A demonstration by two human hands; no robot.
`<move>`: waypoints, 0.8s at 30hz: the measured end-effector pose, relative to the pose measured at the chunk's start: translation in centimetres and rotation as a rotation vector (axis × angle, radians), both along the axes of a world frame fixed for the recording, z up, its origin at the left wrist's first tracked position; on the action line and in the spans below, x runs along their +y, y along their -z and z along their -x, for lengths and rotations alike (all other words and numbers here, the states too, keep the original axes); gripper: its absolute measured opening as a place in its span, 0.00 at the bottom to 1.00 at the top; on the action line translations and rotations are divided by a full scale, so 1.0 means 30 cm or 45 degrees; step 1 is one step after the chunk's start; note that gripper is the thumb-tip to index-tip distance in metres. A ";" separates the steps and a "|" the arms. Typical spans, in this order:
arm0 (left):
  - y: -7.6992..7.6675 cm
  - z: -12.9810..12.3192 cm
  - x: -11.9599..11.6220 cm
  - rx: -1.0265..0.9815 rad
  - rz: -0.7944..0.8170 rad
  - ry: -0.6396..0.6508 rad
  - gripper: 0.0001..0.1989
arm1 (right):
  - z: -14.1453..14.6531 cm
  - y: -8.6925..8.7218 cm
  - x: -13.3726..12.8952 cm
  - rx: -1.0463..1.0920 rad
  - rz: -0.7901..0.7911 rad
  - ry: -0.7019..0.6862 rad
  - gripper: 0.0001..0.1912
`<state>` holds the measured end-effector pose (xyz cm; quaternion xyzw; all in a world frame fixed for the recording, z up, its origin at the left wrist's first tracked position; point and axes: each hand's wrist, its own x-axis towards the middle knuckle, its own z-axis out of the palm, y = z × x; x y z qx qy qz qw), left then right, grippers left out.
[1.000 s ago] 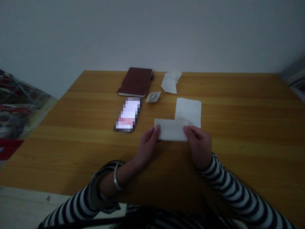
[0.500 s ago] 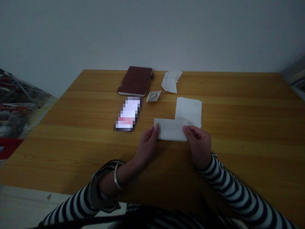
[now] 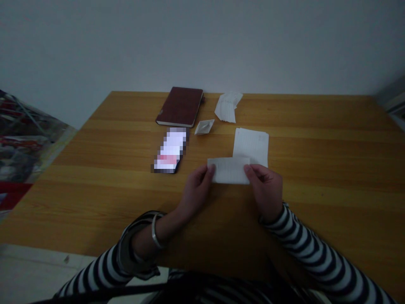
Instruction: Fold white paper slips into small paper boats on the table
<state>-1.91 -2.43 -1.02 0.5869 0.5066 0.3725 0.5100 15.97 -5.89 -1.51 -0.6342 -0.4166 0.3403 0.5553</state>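
A lined white sheet of paper (image 3: 230,171), folded into a wide strip, is held level above the table between both hands. My left hand (image 3: 198,188) pinches its left end with the thumb on top. At the right end, my right hand (image 3: 265,190) grips it the same way, fingers curled underneath. Just behind the strip lies a stack of lined paper sheets (image 3: 251,143), its near left corner hidden by the strip. Farther back sits a small folded paper boat (image 3: 204,126).
On the wooden table (image 3: 322,169), a brown notebook (image 3: 181,105) lies near the back edge, with a lit phone (image 3: 171,150), its screen blurred out, in front of it. Fanned paper slips (image 3: 227,106) rest right of the notebook. A pale wall (image 3: 221,42) rises behind the table.
Both hands and the folded paper have shifted very slightly right. The strip looks a little narrower from front to back. Nothing else on the table has moved.
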 end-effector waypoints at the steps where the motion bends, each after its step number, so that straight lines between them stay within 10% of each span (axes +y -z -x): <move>1: 0.004 0.006 0.011 0.096 -0.075 0.017 0.16 | -0.009 0.005 0.006 -0.060 0.010 -0.016 0.13; 5: 0.023 0.039 0.033 0.381 -0.287 0.080 0.08 | -0.035 0.027 0.019 -0.373 0.070 -0.190 0.13; 9: 0.027 0.062 0.003 0.581 -0.346 0.169 0.27 | -0.036 0.031 0.015 -0.786 0.130 -0.337 0.10; 15: 0.009 0.075 -0.024 0.837 -0.500 0.377 0.09 | -0.033 0.012 0.018 -0.989 0.288 -0.319 0.06; 19: 0.005 0.082 -0.014 1.002 -0.737 0.296 0.09 | -0.032 0.000 0.018 -1.233 0.026 -0.294 0.12; 24: 0.007 0.078 -0.003 0.951 -0.816 0.586 0.11 | -0.036 0.021 0.022 -1.503 -0.426 -0.846 0.13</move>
